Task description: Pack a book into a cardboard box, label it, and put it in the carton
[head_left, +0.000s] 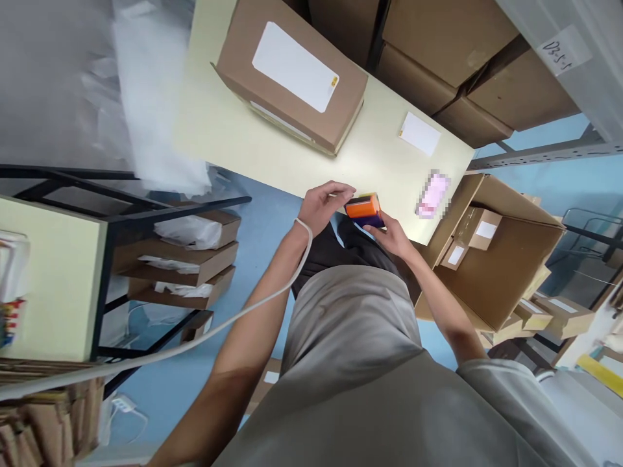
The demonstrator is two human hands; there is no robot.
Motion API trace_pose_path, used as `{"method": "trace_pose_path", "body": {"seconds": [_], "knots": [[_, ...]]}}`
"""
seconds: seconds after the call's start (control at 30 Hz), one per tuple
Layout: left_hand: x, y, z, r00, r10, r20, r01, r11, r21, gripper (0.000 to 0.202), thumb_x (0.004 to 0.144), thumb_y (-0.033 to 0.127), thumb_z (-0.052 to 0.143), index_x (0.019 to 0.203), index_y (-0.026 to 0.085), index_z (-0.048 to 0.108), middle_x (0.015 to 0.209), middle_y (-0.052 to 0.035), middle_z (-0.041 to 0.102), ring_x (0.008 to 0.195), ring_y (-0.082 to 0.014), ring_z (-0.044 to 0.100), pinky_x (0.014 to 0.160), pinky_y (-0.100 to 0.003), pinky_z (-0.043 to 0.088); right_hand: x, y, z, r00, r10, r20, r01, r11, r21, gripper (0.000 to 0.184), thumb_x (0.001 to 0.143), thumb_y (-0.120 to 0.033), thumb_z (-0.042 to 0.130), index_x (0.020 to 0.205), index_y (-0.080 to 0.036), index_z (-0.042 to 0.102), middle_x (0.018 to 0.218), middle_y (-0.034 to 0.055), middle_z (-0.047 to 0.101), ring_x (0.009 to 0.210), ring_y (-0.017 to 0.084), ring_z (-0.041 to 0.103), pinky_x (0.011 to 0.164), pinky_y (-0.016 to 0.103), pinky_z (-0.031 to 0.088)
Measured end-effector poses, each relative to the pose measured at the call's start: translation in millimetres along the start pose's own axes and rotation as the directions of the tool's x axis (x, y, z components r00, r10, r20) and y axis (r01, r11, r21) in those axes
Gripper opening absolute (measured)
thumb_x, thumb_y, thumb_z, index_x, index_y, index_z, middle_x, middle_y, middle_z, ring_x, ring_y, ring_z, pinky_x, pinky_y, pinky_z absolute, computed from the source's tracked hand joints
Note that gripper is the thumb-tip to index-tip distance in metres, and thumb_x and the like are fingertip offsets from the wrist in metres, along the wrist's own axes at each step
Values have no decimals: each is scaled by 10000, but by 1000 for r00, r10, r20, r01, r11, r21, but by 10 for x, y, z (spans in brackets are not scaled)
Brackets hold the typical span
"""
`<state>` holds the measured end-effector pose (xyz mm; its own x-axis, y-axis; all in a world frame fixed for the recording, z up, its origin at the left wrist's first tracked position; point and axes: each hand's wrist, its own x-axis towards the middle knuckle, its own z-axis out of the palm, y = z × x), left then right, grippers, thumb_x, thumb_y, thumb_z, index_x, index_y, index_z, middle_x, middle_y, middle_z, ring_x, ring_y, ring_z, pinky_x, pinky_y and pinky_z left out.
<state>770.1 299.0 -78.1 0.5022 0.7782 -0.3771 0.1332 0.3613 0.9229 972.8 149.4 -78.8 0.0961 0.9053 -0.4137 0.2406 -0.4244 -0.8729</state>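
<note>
A small orange and dark-blue object with black and yellow parts, which looks like a tape dispenser though I cannot be sure, is held at the table's near edge, in front of my body. My right hand grips it from the right and below. My left hand is at its left end, fingers and thumb drawn together near its upper left corner; anything pinched there is too small to make out. A pale cable crosses my left wrist. On the table beyond my hands sits a closed cardboard box with a white label.
To the right of the box lie a white card and a pixelated pink item. An open large carton with small labelled boxes inside stands at right. Stacked cartons fill the far side. Shelving with cardboard trays is left.
</note>
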Motion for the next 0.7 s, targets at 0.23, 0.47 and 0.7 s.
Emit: {"method": "trace_pose_path", "body": {"seconds": [0.23, 0.47, 0.7], "knots": [[55, -63, -47, 991, -66, 121, 57, 996, 76, 467, 798, 617, 980, 928, 180, 875, 924, -98, 846, 837, -221, 748, 788, -348, 621, -71, 10, -254, 989, -30, 143, 67, 962, -264, 474, 1070, -661, 705, 1173, -202, 757, 1088, 97, 843, 943, 284, 732, 896, 405, 607], [10, -274, 15, 998, -31, 53, 28, 999, 43, 334, 843, 500, 968, 901, 188, 863, 847, -65, 807, 721, -169, 677, 696, -311, 555, -75, -63, -263, 982, 80, 172, -19, 945, -328, 544, 1039, -674, 726, 1243, -171, 765, 977, 45, 805, 825, 233, 679, 790, 339, 541], [-112, -418, -82, 993, 68, -98, -54, 990, 131, 203, 887, 422, 893, 869, 231, 827, 777, -16, 741, 647, -141, 555, 624, -287, 462, -61, -201, -320, 950, 215, 227, -62, 842, -535, 526, 1102, -714, 669, 1179, -206, 782, 804, 6, 748, 727, 229, 668, 719, 308, 460]]}}
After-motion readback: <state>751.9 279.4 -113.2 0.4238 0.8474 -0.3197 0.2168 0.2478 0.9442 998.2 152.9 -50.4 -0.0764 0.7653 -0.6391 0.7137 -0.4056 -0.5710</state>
